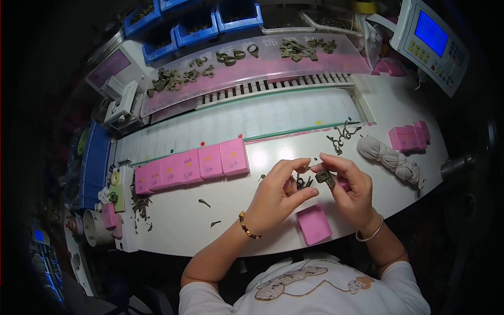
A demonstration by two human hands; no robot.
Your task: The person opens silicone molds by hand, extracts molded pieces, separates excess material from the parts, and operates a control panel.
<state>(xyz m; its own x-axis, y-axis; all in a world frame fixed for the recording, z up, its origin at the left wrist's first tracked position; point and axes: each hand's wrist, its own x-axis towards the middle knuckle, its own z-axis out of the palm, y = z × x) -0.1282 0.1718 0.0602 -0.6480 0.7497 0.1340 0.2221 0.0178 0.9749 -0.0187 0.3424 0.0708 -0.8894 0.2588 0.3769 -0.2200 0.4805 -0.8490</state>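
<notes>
My left hand (275,191) is curled, its index fingertip close to the fingertips of my right hand. Small dark pieces (303,182) show between its fingers and thumb, too small to make out. Between the thumb and fingers of my right hand (353,184) is a dark green piece (324,177) with a squarish, hollow-looking head. A bit of pink shows behind its fingers. Just below both hands, a pink rubber mold piece (314,224) lies on the white table (181,231), its shallow hollow facing up.
Numbered pink blocks (210,160) form a row at left. Dark green pieces lie in a pile (140,206) and on a clear shelf (252,58). A tied grey cloth bundle (389,161) and more pink blocks (408,137) sit right. Blue bins (240,23) stand behind.
</notes>
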